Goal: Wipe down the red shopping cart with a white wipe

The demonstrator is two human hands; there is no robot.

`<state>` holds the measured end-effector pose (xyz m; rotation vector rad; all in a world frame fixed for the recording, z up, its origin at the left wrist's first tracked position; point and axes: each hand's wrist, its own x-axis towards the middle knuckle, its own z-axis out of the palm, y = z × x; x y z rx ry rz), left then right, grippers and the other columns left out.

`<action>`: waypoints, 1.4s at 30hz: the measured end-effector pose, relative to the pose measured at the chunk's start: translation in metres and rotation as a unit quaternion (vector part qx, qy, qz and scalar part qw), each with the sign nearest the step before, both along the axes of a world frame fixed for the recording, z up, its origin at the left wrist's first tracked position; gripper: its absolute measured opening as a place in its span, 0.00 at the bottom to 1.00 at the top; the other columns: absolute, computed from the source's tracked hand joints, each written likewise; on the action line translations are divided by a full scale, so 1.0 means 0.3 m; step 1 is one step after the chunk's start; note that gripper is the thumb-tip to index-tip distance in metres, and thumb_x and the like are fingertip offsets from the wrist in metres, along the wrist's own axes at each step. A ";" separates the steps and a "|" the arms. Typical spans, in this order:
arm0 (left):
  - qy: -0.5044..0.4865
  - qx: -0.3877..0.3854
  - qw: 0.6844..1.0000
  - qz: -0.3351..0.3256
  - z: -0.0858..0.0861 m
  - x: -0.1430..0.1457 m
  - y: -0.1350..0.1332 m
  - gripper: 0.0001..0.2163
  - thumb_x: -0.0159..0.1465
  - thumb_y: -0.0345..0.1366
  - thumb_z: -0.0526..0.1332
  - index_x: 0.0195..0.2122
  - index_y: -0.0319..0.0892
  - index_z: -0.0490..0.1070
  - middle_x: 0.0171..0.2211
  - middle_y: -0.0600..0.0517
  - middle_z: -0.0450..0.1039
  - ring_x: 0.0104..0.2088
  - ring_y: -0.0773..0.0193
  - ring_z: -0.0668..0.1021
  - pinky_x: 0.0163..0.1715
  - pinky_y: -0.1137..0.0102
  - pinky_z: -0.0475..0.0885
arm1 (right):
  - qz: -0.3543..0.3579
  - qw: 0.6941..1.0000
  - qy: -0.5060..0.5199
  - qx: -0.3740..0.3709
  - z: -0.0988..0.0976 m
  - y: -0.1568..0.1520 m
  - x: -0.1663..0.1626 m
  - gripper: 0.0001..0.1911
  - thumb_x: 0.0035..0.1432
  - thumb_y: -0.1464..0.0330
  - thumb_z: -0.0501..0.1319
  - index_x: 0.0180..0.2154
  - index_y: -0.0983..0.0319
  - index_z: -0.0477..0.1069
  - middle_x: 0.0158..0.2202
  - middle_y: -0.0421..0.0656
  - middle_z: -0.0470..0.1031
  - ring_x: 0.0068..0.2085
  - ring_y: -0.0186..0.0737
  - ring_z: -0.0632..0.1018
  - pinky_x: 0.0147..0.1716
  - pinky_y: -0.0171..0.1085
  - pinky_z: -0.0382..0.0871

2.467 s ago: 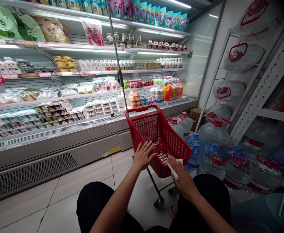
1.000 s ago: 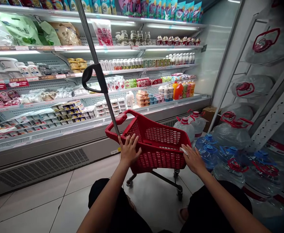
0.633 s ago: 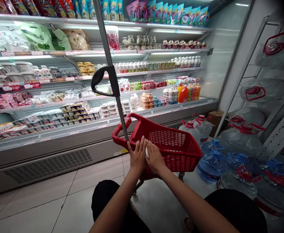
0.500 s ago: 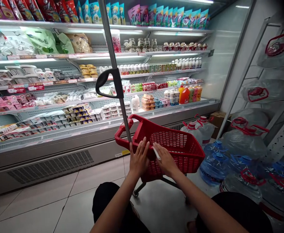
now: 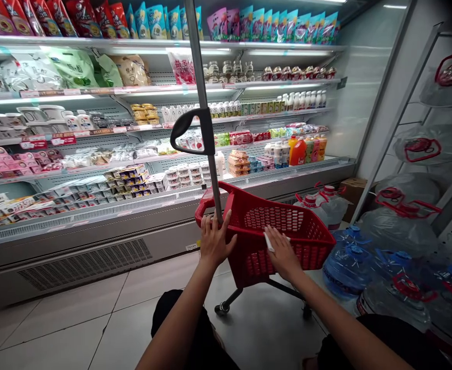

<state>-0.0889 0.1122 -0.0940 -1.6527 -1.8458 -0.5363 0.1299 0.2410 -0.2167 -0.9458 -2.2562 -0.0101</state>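
A red plastic shopping cart (image 5: 249, 259) with a perforated basket stands in front of me. My left hand (image 5: 215, 244) lies on the near end of the cart's red push handle, fingers stretched forward and thumb apart. Beside those fingers, a grey metal pole (image 5: 201, 77) with a black loop grip (image 5: 191, 131) rises from the handle area; its lower end is hidden. My right hand (image 5: 283, 252) presses a folded white wipe (image 5: 269, 241) against the basket's near rim, its fingers close together. Most of the wipe is covered by the hand.
Behind the cart runs an open refrigerated shelf (image 5: 164, 203) filled with dairy cups, bottles and bags. Large blue-capped water bottles (image 5: 345, 267) crowd the floor at right, beside a metal rack (image 5: 411, 97) of bigger jugs. Pale floor tiles (image 5: 75, 318) lie at left.
My left hand has moved from the basket's near side onto the push handle beside the pole. My right hand, with the wipe, has slid right along the rim. The view has shifted slightly.
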 end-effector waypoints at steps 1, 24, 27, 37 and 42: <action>0.003 -0.003 1.000 -0.004 -0.004 0.009 0.001 0.41 0.65 0.43 0.63 0.77 0.54 0.44 0.72 0.47 0.57 0.68 0.38 0.62 0.72 0.44 0.47 | 0.025 1.000 0.004 -0.003 0.037 -0.022 -0.064 0.38 0.68 0.70 0.46 0.76 0.58 0.38 0.76 0.44 0.52 0.75 0.44 0.54 0.73 0.53 0.50; -0.013 0.054 0.996 -0.063 -0.044 0.048 0.023 0.43 0.57 0.28 0.62 0.75 0.44 0.52 0.66 0.44 0.65 0.66 0.42 0.64 0.72 0.44 0.49 | 0.132 0.986 0.078 -0.066 0.151 -0.090 -0.195 0.38 0.67 0.71 0.48 0.75 0.57 0.46 0.76 0.44 0.53 0.75 0.43 0.55 0.73 0.55 0.49; -0.012 0.055 0.996 -0.066 -0.044 0.045 0.021 0.40 0.61 0.28 0.61 0.75 0.45 0.51 0.65 0.45 0.67 0.66 0.44 0.65 0.72 0.45 0.50 | 0.166 0.979 0.104 -0.053 0.211 -0.152 -0.295 0.39 0.67 0.71 0.48 0.76 0.56 0.41 0.76 0.45 0.52 0.75 0.44 0.54 0.73 0.56 0.50; -0.031 0.059 0.995 -0.078 -0.039 0.000 0.007 0.41 0.58 0.27 0.61 0.74 0.46 0.55 0.63 0.47 0.69 0.65 0.46 0.66 0.74 0.46 0.47 | 0.039 0.999 0.019 0.009 -0.019 0.051 0.161 0.38 0.67 0.71 0.46 0.76 0.53 0.42 0.74 0.41 0.57 0.73 0.42 0.58 0.73 0.54 0.52; -0.044 0.075 0.993 -0.086 -0.036 0.018 0.009 0.42 0.56 0.27 0.62 0.74 0.47 0.55 0.63 0.47 0.70 0.65 0.45 0.67 0.74 0.46 0.47 | -0.070 0.997 0.011 -0.033 -0.088 0.132 0.283 0.34 0.70 0.67 0.44 0.75 0.58 0.49 0.73 0.45 0.61 0.73 0.48 0.59 0.71 0.58 0.53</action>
